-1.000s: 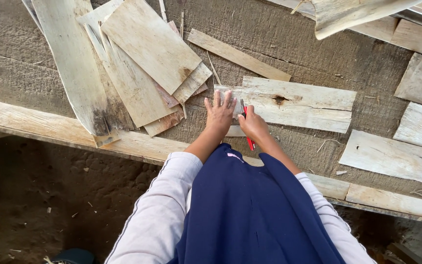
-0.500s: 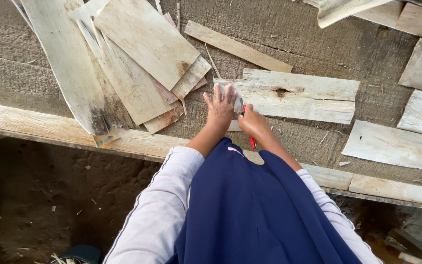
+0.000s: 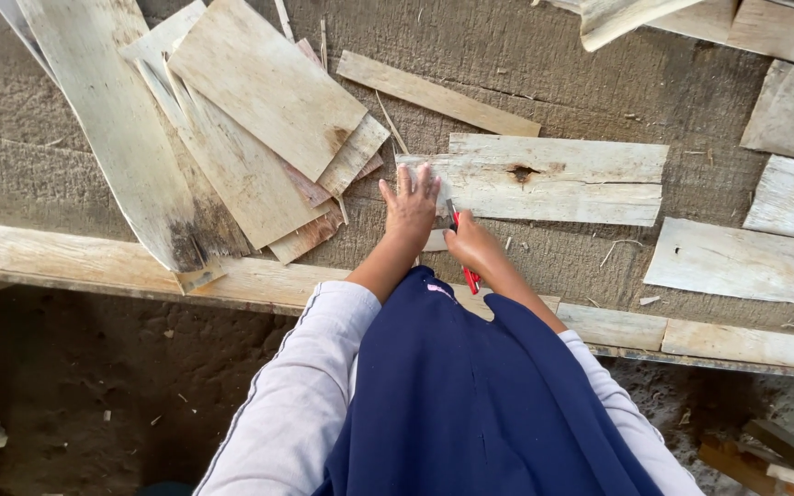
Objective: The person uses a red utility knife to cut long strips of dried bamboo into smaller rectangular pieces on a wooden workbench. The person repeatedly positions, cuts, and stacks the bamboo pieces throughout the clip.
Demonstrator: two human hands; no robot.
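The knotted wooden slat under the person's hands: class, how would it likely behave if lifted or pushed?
The knotted wooden slat looks thin and flat, so probably light and slightly bendy. Its dark knot hole suggests it might crack there. Lying flat on the rough surface, it should slide rather than roll.

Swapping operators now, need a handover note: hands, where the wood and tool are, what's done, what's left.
Left hand: flat, fingers spread, pressing the left end of the pale knotted board.
Right hand: closed around a red-handled tool, its tip at the board's left end beside the left hand.
Board lies flat on the rough grey surface; pile of thin wood sheets to the left, loose offcuts to the right.
Done: board pinned, tool at its end.
Left: no finished mark or cut is visible on the board.
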